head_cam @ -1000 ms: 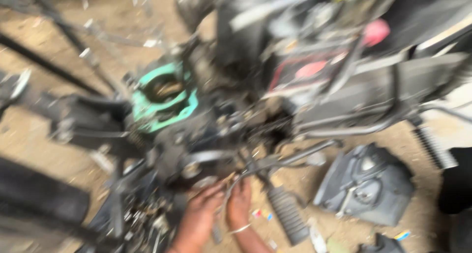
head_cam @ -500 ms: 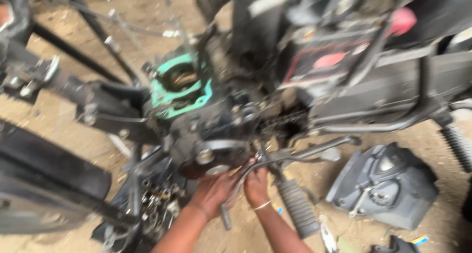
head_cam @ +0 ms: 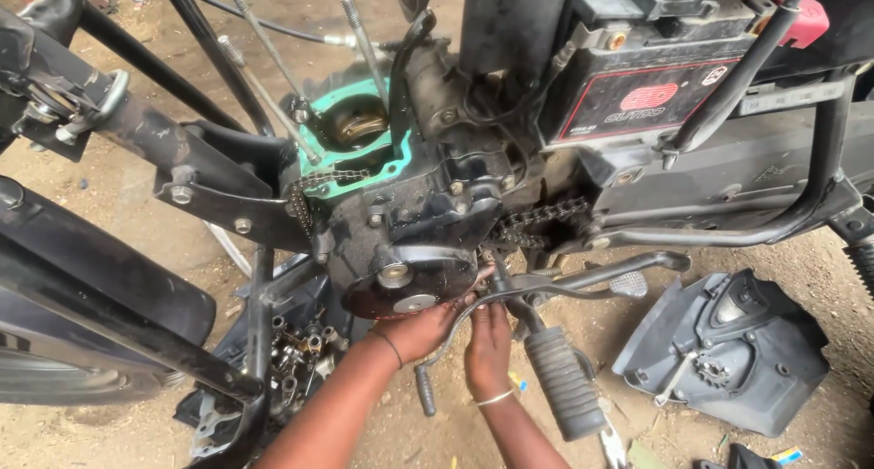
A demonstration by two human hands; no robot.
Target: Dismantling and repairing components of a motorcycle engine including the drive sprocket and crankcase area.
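**Working Under the Engine Side Cover**

The motorcycle frame (head_cam: 164, 150) stands stripped on dirt ground, with the battery (head_cam: 637, 91) exposed at upper right and the green cylinder gasket (head_cam: 350, 164) open around the bore, studs projecting upward. The engine crankcase (head_cam: 414, 223) sits at centre, its round side cover (head_cam: 405, 282) facing the camera and the drive chain (head_cam: 537, 223) running behind it. A detached grey side panel (head_cam: 728, 351) lies on the ground to the right. The footrest (head_cam: 564, 378) and bent lever (head_cam: 583, 278) cross just below the case.

The left hand (head_cam: 423, 328) cups the lower edge of the side cover, fingers pressed against it. The right hand (head_cam: 489, 341) reaches up close beside it, under the lever; whether it grips anything cannot be told.

For good practice, the supporting hand should bear the cover squarely while the other works, keeping fingers clear of the chain.
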